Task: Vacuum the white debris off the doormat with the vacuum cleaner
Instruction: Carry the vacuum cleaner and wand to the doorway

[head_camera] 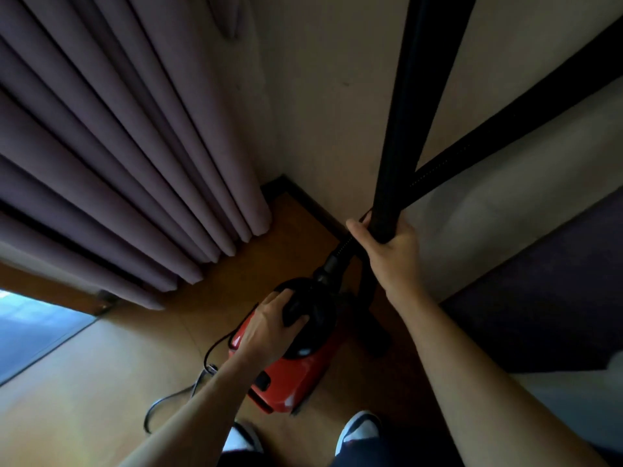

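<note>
A red vacuum cleaner (290,372) with a black top sits on the wooden floor in the room's corner. My left hand (269,325) grips the black handle on top of it. My right hand (387,251) holds the black wand (411,112), which rises upright towards the top of the view. The ribbed black hose (505,136) runs from the vacuum's front up to the right, crossing behind the wand. No doormat or white debris shows in this view.
Purple curtains (118,146) hang at the left down to the floor. A beige wall (337,96) with a dark skirting forms the corner. A black power cord (175,396) trails left of the vacuum. A dark purple surface (546,298) lies right. My feet (357,429) stand below.
</note>
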A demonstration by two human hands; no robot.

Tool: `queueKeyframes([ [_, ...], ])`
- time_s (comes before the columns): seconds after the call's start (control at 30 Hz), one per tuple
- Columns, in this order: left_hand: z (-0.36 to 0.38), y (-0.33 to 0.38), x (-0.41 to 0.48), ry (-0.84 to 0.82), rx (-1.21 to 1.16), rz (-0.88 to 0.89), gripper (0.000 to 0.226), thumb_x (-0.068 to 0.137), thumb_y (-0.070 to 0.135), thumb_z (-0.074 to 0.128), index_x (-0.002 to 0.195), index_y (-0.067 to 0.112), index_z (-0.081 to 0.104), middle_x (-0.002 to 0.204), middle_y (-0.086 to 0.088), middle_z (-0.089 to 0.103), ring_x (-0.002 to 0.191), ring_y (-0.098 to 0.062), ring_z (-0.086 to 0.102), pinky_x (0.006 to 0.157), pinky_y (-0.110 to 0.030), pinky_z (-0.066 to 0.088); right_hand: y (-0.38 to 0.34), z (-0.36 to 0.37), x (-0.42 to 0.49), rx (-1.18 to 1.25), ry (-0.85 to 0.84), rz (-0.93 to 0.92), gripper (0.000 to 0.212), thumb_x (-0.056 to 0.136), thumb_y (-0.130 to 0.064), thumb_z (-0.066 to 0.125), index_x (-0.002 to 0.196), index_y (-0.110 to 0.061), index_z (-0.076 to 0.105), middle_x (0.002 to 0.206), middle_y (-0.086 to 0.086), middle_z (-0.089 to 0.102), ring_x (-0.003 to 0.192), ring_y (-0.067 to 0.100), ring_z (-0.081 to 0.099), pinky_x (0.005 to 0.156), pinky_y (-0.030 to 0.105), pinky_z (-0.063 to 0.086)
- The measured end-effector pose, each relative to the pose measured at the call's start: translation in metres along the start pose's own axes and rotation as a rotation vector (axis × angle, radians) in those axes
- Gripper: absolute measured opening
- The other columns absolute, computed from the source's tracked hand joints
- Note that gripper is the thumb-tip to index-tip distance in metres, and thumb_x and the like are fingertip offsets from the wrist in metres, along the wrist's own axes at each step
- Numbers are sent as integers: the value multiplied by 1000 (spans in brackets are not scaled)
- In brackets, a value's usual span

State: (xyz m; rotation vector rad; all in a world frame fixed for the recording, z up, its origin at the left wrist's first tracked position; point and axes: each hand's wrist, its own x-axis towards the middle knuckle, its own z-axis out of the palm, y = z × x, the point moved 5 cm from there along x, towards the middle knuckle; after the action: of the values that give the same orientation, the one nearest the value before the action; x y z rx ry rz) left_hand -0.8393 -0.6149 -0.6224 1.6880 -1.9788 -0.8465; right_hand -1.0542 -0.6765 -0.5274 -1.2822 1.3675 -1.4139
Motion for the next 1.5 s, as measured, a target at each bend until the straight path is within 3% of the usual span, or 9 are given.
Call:
queueKeyframes([
  [0.1, -28, 11, -2, 43, -22, 23, 18, 88, 24, 70, 93, 25, 52, 88, 12, 50, 78, -2, 48, 65, -12, 37, -11, 9, -3, 3, -27, 11, 23, 88, -16, 78, 75, -20, 60, 63, -17, 58, 62, 3, 58, 65, 18, 48],
  [0.23, -69, 28, 6, 83, -81, 1, 15, 88, 23, 69, 87, 21, 54, 85, 12, 51, 78, -4, 52, 64, -17, 41, -47, 29, 14, 18, -42, 23, 23, 88, -15, 78, 74, -16, 60, 60, -16, 57, 59, 3, 57, 62, 15, 47],
  [0.33, -114, 54, 5, 109, -97, -2, 13, 88, 20, 69, 91, 22, 56, 86, 12, 51, 77, -2, 51, 64, -10, 38, -94, 45, 23, -6, -22, 20, 23, 88, -14, 79, 74, -15, 61, 59, -16, 58, 58, 4, 57, 60, 13, 45],
  [0.6, -292, 173, -21, 165, -119, -51, 13, 84, 25, 67, 92, 18, 59, 87, 2, 56, 76, -9, 53, 66, -30, 45, -287, 67, 32, -45, -75, 61, 25, 90, -6, 76, 75, -19, 60, 63, -18, 62, 62, 1, 60, 61, 11, 46],
  [0.73, -381, 229, -39, 215, -119, -69, 17, 85, 30, 69, 94, 17, 62, 86, 3, 59, 76, -12, 56, 66, -30, 45, -387, 70, 33, -64, -83, 20, 19, 89, -7, 76, 79, -16, 63, 68, -8, 62, 67, 5, 61, 65, 15, 48],
  [0.97, -481, 275, -63, 303, -181, -73, 20, 85, 37, 70, 93, 19, 65, 85, 7, 62, 77, -7, 58, 64, -18, 42, -507, 87, 34, -95, -59, -64, 29, 88, -7, 78, 75, -24, 58, 61, -12, 57, 57, 5, 56, 56, 14, 44],
  [1.13, -516, 277, -75, 383, -233, -67, 23, 83, 31, 75, 101, 18, 68, 92, 8, 64, 82, -6, 60, 67, -9, 42, -550, 111, 33, -128, -66, -132, 33, 88, -4, 77, 77, -29, 57, 67, -16, 61, 63, 3, 59, 63, 13, 46],
  [1.33, -544, 266, -89, 460, -262, -103, 31, 82, 40, 73, 102, 16, 68, 94, 5, 66, 86, -12, 63, 74, -32, 52, -574, 142, 30, -93, -108, -183, 35, 86, -6, 80, 75, -30, 56, 64, -15, 59, 61, 5, 57, 60, 16, 45],
  [1.5, -559, 250, -109, 553, -263, -206, 42, 77, 53, 65, 104, 21, 69, 98, 8, 68, 92, -9, 65, 80, -36, 53, -579, 177, 24, -61, -253, -192, 28, 88, -11, 79, 77, -26, 58, 66, -18, 61, 63, 3, 60, 62, 11, 44],
])
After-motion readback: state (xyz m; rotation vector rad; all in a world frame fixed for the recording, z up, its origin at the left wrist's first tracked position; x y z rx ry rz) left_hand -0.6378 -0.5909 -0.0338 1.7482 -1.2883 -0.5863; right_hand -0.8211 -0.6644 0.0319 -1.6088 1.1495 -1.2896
